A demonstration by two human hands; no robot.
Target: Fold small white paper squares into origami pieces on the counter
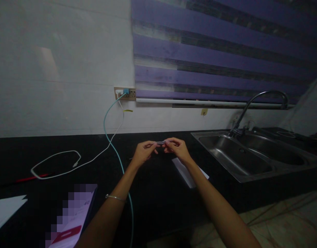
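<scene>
My left hand (143, 152) and my right hand (177, 148) are raised together over the black countertop (153, 186). Both pinch the ends of a small, thin grey strip (161, 142) held level between them. The fingers of both hands are closed on it. What the strip is I cannot make out. A thin bracelet (115, 197) sits on my left wrist. A white sheet of paper (186, 171) lies on the counter just below my right hand.
A teal cable (114, 144) and a white cable (70, 164) run from a wall socket (125, 93) onto the counter. A steel double sink (253, 155) with a curved tap (261, 100) is at the right. Papers (6, 206) lie at the left front. A purple striped blind (220, 51) hangs above.
</scene>
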